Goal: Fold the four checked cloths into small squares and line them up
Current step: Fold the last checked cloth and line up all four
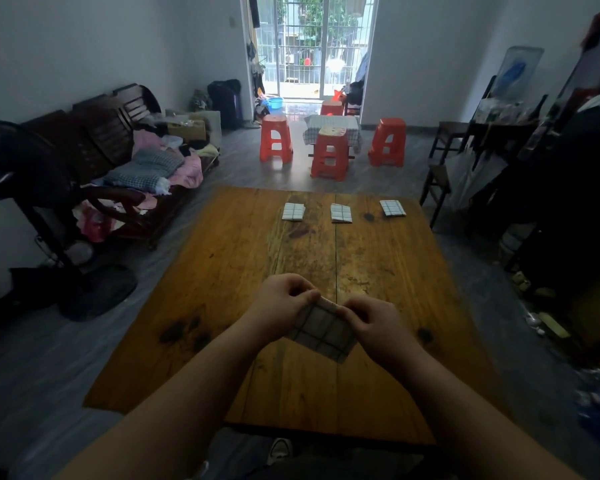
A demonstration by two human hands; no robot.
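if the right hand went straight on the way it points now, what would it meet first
Probably the left hand, close ahead across the folded cloth that both pinch; the right hand points left and away. Depth is unclear.

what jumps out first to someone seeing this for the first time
A checked cloth, held over the near middle of the wooden table, draws the eye first. Three more lie folded in a row near its far edge: left cloth, middle cloth, right cloth. Red stools stand on the floor beyond.

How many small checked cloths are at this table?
4. Folded along the far side: left cloth, middle cloth, right cloth. Left hand and right hand hold the fourth cloth.
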